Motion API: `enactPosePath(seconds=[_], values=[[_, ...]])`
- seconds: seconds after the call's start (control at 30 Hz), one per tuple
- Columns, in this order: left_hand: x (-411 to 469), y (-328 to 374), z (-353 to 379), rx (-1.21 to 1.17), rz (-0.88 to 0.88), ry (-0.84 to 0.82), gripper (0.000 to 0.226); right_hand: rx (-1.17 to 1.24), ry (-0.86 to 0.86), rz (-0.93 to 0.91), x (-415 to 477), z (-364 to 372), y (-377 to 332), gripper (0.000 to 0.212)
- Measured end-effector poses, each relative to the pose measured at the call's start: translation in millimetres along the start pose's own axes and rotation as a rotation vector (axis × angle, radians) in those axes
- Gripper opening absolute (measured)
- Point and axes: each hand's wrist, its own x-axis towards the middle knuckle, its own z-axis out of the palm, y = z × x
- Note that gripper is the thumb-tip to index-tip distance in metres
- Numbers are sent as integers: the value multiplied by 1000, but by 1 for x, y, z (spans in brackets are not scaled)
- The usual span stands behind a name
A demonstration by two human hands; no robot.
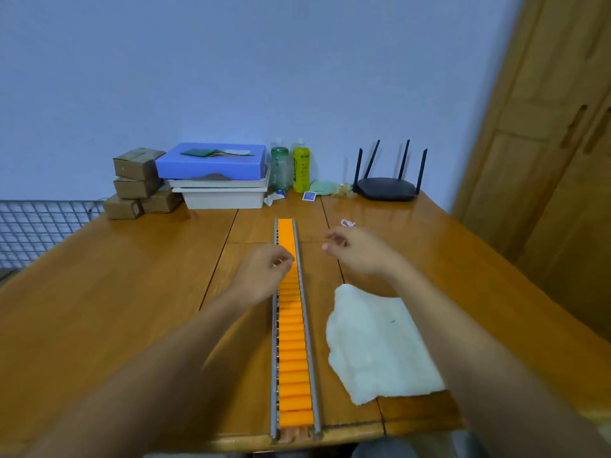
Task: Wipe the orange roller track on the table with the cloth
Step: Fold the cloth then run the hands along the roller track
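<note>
An orange roller track (292,352) in grey metal rails runs down the middle of the wooden table (115,292), from mid-table to the near edge. A white cloth (377,345) lies flat to the right of the track, untouched. My left hand (264,276) hovers at the track's left rail, partly over the rollers, fingers curled, holding nothing. My right hand (360,252) hangs to the right of the track, just beyond the cloth's far corner, fingers loosely bent and empty.
At the table's back stand cardboard boxes (139,183), a blue box on white trays (215,173), two bottles (291,168) and a black router (386,186). A small pink loop (347,223) lies near my right hand. A wire rack (36,226) sits left, a wooden wardrobe (545,143) right.
</note>
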Motion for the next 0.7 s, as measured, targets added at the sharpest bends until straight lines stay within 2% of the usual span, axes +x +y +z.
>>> enactPosePath(seconds=[0.1,0.2,0.33,0.57,0.7], values=[[18,-24,6,-18,-114,45,29,2,5,8,39,25,-9,54],[36,-38,14,-17,-169,40,37,14,-37,30,82,49,-16,60],[65,-54,23,-63,-217,42,43,-2,-70,118,139,80,-15,80],[80,-72,38,-114,-217,77,29,-66,-96,183,205,108,-1,78],[83,-83,42,-181,-241,95,35,-106,-85,219,230,112,5,75]])
